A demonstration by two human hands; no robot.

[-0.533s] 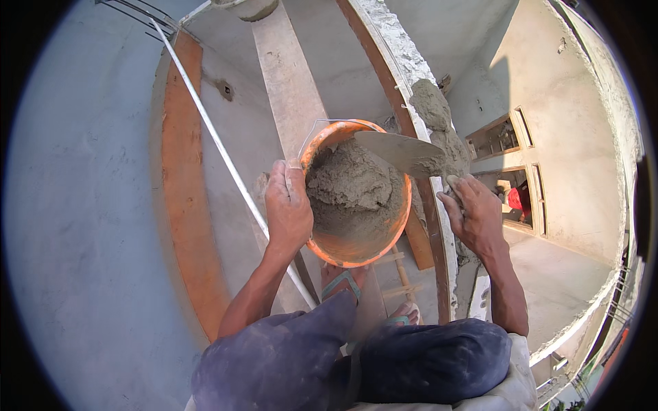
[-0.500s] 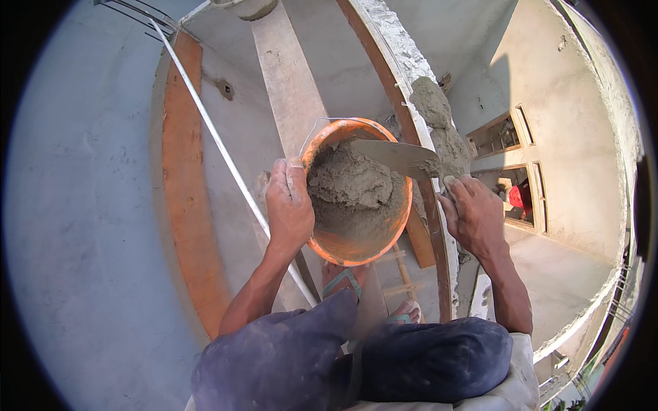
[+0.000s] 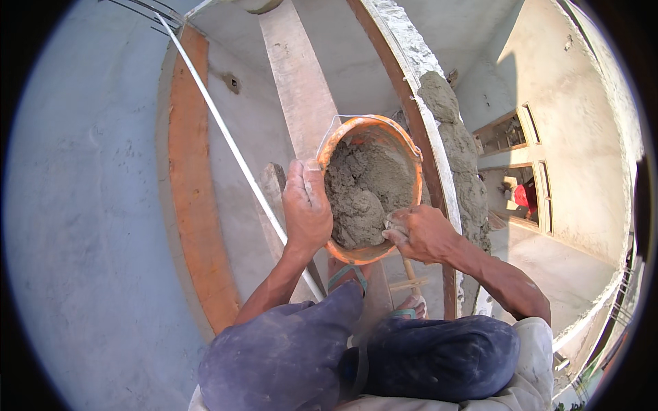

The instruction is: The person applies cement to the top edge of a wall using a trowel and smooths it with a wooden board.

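An orange bucket (image 3: 360, 257) of wet grey mortar (image 3: 360, 209) tilts toward me above my feet, its wire handle (image 3: 329, 130) lying at the far rim. My left hand (image 3: 306, 209) is closed on the bucket's left rim, thumb and fingers pressed together. At the near right rim my right hand (image 3: 423, 233) is closed round the trowel's handle. The trowel's blade is out of sight, apparently down in the mortar. To the right, a thick band of mortar (image 3: 462, 154) lies along the top of the wall.
Brown form boards (image 3: 401, 89) line the wall top. A long plank (image 3: 295, 75) runs away beneath the bucket. On the left, a white pipe (image 3: 223, 144) slants past an orange-brown board (image 3: 192, 192). A person in red (image 3: 526, 196) shows through a window opening below right.
My right hand has moved left from the wall top to the bucket's rim, and the trowel blade has gone from view. The wall's mortar now reaches farther toward me. The bucket appears slightly farther right.
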